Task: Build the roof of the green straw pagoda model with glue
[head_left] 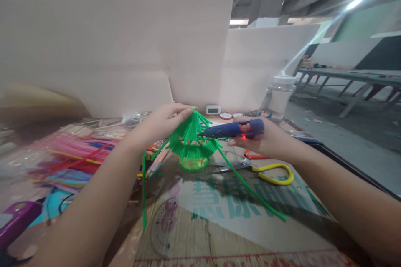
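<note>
A cone-topped model built of green pipe cleaners [192,135] stands at the middle of the table, with a pale green base under its fringed roof. My left hand [173,114] pinches the roof at its peak. In my right hand [266,137] is a blue glue gun [232,129] with a glowing red light, its nozzle pointing left and close to the roof's side. One long green pipe cleaner [250,194] slants down to the right from the model; another green strand [144,192] hangs at the left. Just below the glue gun lie yellow-handled scissors [272,174].
Many coloured pipe cleaners [75,156] are heaped at left, near a purple-handled tool [20,221]. A clear protractor [164,227] lies in front. Behind stand a small digital clock [213,109], a clear bottle [280,96] and tall white boards [125,50].
</note>
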`<state>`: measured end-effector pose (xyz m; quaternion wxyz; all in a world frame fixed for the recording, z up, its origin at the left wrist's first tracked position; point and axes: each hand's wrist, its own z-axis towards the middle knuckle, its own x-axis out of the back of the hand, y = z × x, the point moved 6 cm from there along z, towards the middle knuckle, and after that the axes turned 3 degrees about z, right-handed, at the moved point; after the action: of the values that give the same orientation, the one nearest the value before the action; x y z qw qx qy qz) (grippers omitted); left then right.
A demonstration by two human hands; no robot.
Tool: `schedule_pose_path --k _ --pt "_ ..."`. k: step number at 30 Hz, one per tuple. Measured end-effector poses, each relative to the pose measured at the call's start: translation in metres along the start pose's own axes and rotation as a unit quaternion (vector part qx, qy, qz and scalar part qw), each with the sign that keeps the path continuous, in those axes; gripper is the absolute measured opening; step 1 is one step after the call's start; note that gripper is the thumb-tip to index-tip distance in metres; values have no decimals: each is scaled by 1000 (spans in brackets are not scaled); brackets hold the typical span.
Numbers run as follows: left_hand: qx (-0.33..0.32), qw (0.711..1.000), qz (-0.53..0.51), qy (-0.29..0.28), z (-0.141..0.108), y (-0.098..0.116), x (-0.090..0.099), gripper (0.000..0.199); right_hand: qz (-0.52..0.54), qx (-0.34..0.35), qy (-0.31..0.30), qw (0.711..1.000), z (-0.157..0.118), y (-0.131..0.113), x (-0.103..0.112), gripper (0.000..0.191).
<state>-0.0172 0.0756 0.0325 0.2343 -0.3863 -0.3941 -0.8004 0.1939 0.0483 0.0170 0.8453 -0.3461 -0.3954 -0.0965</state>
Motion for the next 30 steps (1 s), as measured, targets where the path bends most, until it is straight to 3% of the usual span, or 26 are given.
schedule_pose_path --k 5,11,15,30 --pt "-4 1000 1 -3 0 0 0 49 -24 -34 5 999 -1 6 1 47" --pt "0 1000 9 -7 0 -3 -1 50 -3 8 -11 1000 0 1 -1 47" --pt "4 1000 10 -4 0 -3 -1 50 -5 -19 7 1000 -1 8 0 48" --pt "0 1000 7 -4 1 0 0 47 -2 -13 -29 999 -1 1 -4 56"
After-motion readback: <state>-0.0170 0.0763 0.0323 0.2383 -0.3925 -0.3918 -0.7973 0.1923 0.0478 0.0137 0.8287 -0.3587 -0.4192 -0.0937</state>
